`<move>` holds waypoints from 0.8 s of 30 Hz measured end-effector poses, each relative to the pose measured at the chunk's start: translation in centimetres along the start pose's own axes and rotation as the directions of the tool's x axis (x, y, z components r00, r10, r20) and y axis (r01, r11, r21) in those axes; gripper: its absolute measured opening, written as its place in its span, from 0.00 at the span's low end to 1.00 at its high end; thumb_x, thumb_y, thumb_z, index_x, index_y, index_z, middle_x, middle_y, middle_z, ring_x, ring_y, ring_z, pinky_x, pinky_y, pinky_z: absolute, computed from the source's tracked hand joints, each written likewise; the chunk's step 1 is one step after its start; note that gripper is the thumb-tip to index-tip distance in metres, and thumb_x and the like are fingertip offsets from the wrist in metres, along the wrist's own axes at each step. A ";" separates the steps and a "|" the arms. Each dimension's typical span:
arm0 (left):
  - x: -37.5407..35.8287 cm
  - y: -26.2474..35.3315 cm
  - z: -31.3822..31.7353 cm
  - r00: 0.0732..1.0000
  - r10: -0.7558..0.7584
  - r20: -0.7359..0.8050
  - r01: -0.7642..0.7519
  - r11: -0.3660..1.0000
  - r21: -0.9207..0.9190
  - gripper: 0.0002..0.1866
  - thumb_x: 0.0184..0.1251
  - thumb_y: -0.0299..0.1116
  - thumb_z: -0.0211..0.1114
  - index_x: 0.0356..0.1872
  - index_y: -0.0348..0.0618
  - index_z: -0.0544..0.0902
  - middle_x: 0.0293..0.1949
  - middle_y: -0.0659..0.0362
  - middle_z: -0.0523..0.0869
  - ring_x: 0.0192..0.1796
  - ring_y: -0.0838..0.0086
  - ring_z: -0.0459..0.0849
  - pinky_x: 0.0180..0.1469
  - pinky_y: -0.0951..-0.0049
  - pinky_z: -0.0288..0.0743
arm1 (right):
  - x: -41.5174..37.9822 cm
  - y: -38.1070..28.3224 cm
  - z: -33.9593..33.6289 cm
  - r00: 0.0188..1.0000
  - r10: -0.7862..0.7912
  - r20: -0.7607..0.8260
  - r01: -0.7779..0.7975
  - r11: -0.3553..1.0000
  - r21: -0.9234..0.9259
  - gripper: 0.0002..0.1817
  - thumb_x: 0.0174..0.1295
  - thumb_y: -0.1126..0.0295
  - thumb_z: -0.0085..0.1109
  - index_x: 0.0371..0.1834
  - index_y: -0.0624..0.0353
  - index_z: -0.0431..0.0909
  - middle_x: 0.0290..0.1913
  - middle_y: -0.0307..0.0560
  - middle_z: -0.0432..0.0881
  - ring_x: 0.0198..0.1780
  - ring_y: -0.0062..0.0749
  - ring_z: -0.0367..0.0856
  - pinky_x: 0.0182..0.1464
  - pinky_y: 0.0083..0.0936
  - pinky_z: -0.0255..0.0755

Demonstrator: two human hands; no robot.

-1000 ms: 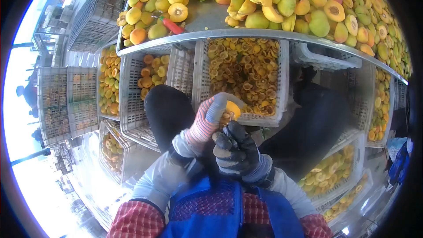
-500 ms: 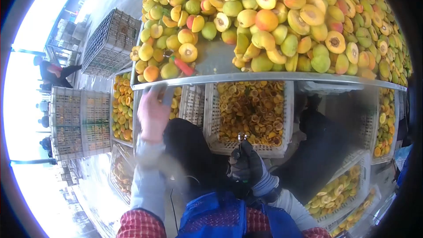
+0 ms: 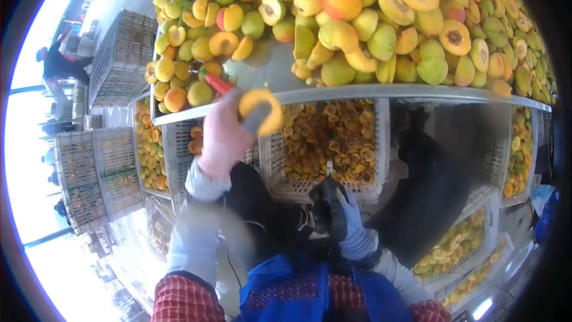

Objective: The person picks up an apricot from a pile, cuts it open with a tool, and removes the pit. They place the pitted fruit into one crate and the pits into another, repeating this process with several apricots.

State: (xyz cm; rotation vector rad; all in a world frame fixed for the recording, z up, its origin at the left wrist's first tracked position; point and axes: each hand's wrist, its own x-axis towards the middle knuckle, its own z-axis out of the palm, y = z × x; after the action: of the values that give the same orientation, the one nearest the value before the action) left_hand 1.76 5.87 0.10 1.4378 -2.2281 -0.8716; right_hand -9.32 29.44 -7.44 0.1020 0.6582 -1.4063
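My left hand [image 3: 225, 137], with grey covers on its fingertips, grips a yellow peach half [image 3: 275, 113] whose middle looks hollow. It is just in front of the metal table's edge [image 3: 357, 91]. Lower down, my right hand [image 3: 333, 209] wears a dark glove and is closed around a pitting tool, whose metal tip [image 3: 329, 168] points up. Below that tip's far side is a white crate [image 3: 383, 143] of cut peach pieces [image 3: 328, 137]. A red-handled tool [image 3: 215, 83] lies on the table among the peaches, close to my left hand.
Halved and whole peaches [image 3: 381, 42] are heaped across the table. Crates of peaches stand under it at left [image 3: 151, 149] and right [image 3: 517, 155], and another [image 3: 456, 244] at lower right. Stacked crates [image 3: 98, 173] and a person [image 3: 62, 62] are at the left.
My left hand has come from the table edge towards the right and now shows a peach half in its fingers. My right hand has shifted slightly, still with the tool. The view has moved a little.
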 end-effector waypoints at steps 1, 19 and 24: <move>-2.1 1.5 0.0 0.995 -0.013 0.098 0.012 1.000 0.013 0.18 0.55 0.42 0.68 0.40 0.37 0.82 0.32 0.47 0.84 0.37 0.57 0.84 0.41 0.64 0.75 | -0.3 -0.1 0.2 1.000 0.005 0.003 -0.005 1.000 -0.015 0.21 0.68 0.57 0.51 0.55 0.62 0.68 0.39 0.47 0.76 0.23 0.27 0.74 0.21 0.22 0.69; -15.0 4.0 6.2 0.966 -0.258 0.016 0.195 0.686 -0.700 0.18 0.73 0.44 0.52 0.46 0.37 0.78 0.35 0.59 0.81 0.39 0.80 0.77 0.43 0.78 0.72 | -2.7 3.0 1.5 0.859 -0.441 0.261 0.392 0.237 -0.889 0.21 0.60 0.63 0.60 0.52 0.65 0.70 0.34 0.58 0.78 0.36 0.56 0.76 0.39 0.42 0.70; -14.7 4.1 5.3 0.958 -0.217 0.186 0.285 0.695 -0.660 0.17 0.72 0.43 0.54 0.43 0.37 0.79 0.34 0.61 0.82 0.38 0.81 0.78 0.43 0.79 0.72 | -3.4 4.7 -0.9 0.966 -0.241 0.097 0.231 0.630 -0.742 0.17 0.62 0.64 0.59 0.48 0.63 0.69 0.31 0.51 0.78 0.31 0.39 0.77 0.33 0.30 0.71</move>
State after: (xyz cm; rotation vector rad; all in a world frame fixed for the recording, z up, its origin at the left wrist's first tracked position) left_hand 2.03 21.98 -0.64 1.3373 -1.4823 -1.6674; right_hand -5.32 33.66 -7.98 -0.6684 1.2593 -1.2723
